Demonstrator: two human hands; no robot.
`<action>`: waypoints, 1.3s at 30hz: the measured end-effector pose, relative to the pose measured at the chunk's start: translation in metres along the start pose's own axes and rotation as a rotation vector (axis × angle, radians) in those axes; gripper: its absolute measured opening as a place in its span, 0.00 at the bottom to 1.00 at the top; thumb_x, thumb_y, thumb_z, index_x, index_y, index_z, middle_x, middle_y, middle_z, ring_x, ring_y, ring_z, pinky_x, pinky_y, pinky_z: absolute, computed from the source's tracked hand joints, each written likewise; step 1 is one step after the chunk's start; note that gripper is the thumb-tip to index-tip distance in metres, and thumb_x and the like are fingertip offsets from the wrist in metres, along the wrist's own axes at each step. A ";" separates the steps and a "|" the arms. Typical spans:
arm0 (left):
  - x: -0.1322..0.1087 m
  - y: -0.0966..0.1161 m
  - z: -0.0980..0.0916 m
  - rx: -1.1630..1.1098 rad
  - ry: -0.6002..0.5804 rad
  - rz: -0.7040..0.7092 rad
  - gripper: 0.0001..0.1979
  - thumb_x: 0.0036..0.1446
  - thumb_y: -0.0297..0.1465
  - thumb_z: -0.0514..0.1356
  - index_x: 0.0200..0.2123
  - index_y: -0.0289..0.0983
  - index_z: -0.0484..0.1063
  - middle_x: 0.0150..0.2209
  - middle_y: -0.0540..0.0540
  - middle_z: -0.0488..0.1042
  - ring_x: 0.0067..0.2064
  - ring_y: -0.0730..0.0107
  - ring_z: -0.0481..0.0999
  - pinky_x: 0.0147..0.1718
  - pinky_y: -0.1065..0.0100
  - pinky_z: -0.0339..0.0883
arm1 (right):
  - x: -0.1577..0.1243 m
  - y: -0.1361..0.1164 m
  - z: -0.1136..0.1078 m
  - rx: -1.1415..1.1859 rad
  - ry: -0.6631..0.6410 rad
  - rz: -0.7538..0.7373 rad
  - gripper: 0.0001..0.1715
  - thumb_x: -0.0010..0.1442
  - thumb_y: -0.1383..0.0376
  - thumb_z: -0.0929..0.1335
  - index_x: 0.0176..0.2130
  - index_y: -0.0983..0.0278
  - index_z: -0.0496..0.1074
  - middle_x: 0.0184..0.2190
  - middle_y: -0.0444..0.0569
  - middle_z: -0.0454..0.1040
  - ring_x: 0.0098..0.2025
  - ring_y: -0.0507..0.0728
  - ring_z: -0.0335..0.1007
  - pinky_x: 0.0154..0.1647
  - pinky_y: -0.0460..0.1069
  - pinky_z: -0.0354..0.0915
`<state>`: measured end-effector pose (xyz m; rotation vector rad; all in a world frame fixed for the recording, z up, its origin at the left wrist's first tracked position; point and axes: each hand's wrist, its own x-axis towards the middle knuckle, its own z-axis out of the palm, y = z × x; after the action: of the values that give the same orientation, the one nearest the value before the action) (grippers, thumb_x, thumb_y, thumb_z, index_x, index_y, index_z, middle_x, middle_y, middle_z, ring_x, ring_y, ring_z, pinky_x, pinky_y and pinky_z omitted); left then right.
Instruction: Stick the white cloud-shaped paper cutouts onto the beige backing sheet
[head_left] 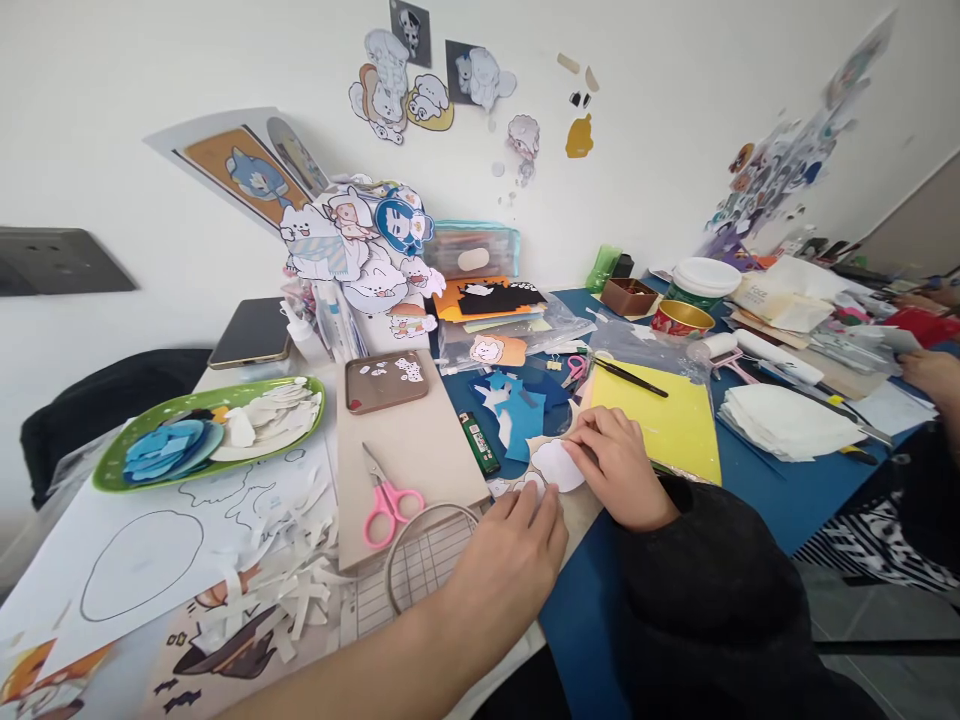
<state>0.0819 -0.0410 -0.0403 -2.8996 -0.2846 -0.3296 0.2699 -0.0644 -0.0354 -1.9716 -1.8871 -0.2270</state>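
Note:
A white rounded paper cutout (559, 466) lies at the table's near edge between my two hands. My right hand (626, 465), coming from a black sleeve, is closed with thumb and fingertips at the cutout's right edge. My left hand (517, 540) is curled, fingertips pressed down on the lower left part of the paper pieces; its fingers partly cover them. Just beyond lie blue paper scraps (521, 415) and a green lighter (480, 443). Pink-handled scissors (391, 505) rest partly open on a beige board (450, 470) to the left.
Left stands a green tray (120, 478) of blue and white cutouts, with paper strips (300, 590) before it. Black tweezers (630, 376) lie on yellow sheets (686, 425). White tissues (787, 420) are farther right. Another person's hand (930, 372) shows at the right edge.

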 end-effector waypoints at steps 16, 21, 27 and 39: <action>0.000 0.000 0.000 -0.003 -0.040 0.007 0.17 0.61 0.24 0.47 0.51 0.28 0.67 0.54 0.36 0.69 0.53 0.51 0.69 0.47 0.58 0.67 | 0.000 -0.001 0.001 -0.031 0.004 0.001 0.10 0.59 0.66 0.65 0.27 0.64 0.69 0.35 0.49 0.68 0.40 0.58 0.60 0.37 0.53 0.53; 0.001 0.000 -0.001 -0.010 -0.054 0.007 0.17 0.61 0.23 0.47 0.50 0.28 0.67 0.54 0.36 0.69 0.53 0.52 0.69 0.47 0.58 0.66 | 0.001 -0.002 0.001 -0.048 0.003 0.005 0.11 0.59 0.65 0.64 0.25 0.63 0.68 0.35 0.49 0.68 0.39 0.58 0.60 0.37 0.53 0.53; 0.000 0.000 0.000 -0.007 -0.041 0.005 0.17 0.61 0.23 0.47 0.51 0.28 0.67 0.53 0.35 0.69 0.53 0.52 0.69 0.47 0.57 0.65 | 0.001 -0.001 0.001 -0.038 0.005 0.004 0.12 0.59 0.65 0.63 0.25 0.62 0.68 0.35 0.49 0.68 0.39 0.58 0.60 0.37 0.53 0.54; 0.001 0.003 -0.001 0.007 -0.025 -0.029 0.15 0.59 0.24 0.51 0.48 0.29 0.69 0.50 0.35 0.70 0.51 0.52 0.70 0.45 0.58 0.67 | 0.000 -0.001 0.001 -0.002 0.004 0.055 0.12 0.61 0.65 0.63 0.27 0.63 0.69 0.36 0.49 0.68 0.40 0.59 0.60 0.38 0.53 0.53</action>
<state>0.0829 -0.0436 -0.0401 -2.8971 -0.3310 -0.2963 0.2689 -0.0637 -0.0364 -2.0204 -1.8278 -0.2175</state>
